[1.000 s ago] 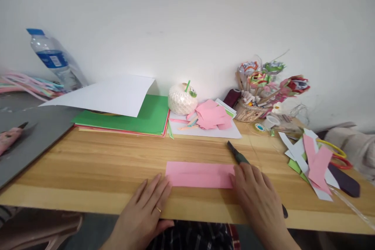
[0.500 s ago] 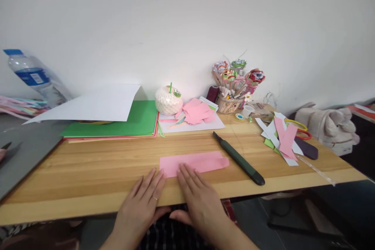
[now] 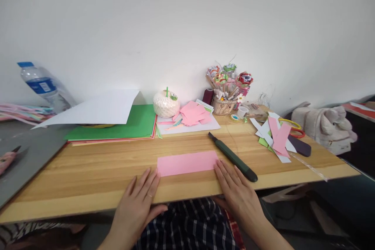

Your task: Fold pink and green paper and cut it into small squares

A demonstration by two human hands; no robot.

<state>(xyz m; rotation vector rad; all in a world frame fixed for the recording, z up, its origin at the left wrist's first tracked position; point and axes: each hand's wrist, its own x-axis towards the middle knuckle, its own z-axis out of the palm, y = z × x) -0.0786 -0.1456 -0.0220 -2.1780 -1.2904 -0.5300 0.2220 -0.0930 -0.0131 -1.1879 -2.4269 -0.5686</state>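
A pink paper strip [image 3: 186, 163] lies flat on the wooden table near its front edge. The fingertips of my left hand [image 3: 137, 193] press on the strip's left end, with the fingers stretched out and the thumb below the table edge. My right hand [image 3: 236, 183] rests flat, its fingertips on the strip's lower right corner. Close beside that hand, a dark green utility knife [image 3: 233, 157] lies slanted, tip pointing up and left. Neither hand grasps anything.
Green paper sheets [image 3: 140, 123] under a white sheet [image 3: 93, 107] lie back left. Pink paper pieces [image 3: 195, 113], a white foam-netted ball [image 3: 166, 104] and a basket of paper flowers [image 3: 224, 106] stand by the wall. Cut strips [image 3: 279, 138] lie at right; a bottle [image 3: 42, 86] leans at left.
My right hand has slid right along the strip to its right end, where the raised edge now lies flat. My left hand stays at the left end. The view has shifted slightly.
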